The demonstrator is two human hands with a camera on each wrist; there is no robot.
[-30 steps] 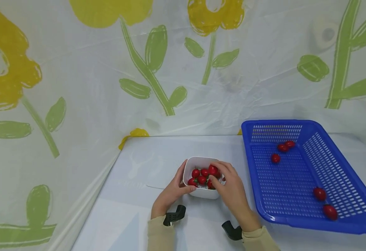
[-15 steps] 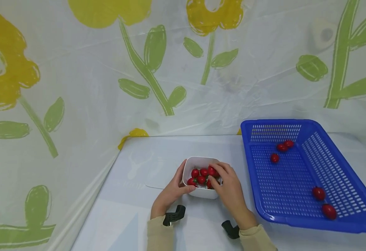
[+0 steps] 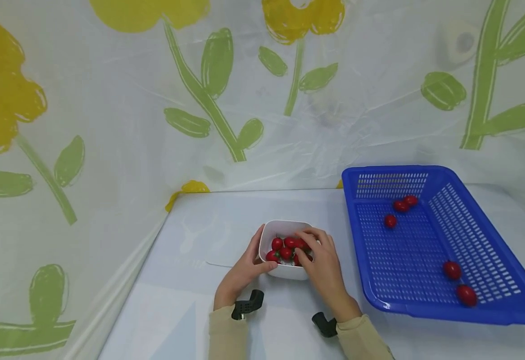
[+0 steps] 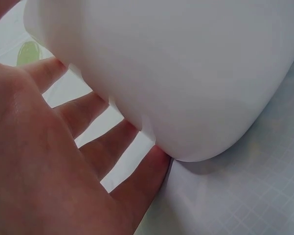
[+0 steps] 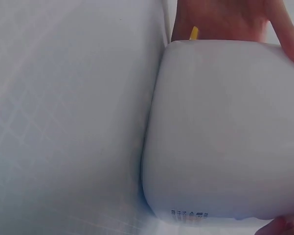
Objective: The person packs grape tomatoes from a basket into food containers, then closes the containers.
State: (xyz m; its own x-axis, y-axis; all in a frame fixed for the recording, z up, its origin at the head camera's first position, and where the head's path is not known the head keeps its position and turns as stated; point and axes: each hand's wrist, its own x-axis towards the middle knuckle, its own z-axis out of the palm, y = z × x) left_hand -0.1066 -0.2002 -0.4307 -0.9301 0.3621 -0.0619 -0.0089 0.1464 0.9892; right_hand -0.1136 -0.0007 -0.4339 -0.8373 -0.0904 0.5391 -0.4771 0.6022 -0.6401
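A white square tub (image 3: pixel 291 272) stands on the table, holding several red cherry tomatoes (image 3: pixel 286 253). My left hand (image 3: pixel 239 280) grips its left side, thumb over the front rim. In the left wrist view, the fingertips press along the tub's wall (image 4: pixel 186 73). My right hand (image 3: pixel 327 265) reaches over the right rim, with curled fingers and thumb around a cherry tomato (image 3: pixel 299 243) among the others. That tomato is partly hidden by the fingers. The right wrist view shows the tub's outer wall (image 5: pixel 225 132), not the right fingers' contact with the tomato.
To the right stands a large blue perforated basket (image 3: pixel 375 295) with several cherry tomatoes (image 3: pixel 452 270) scattered on its floor. Behind the table (image 3: pixel 172 290) hangs a white curtain (image 3: pixel 122 115) printed with yellow flowers. A black wrist-camera mount sits on each wrist.
The head view has shifted slightly, moving the scene a little up and left. My right fingers and their tomato sit lower in the tub; the left hand keeps its grip.
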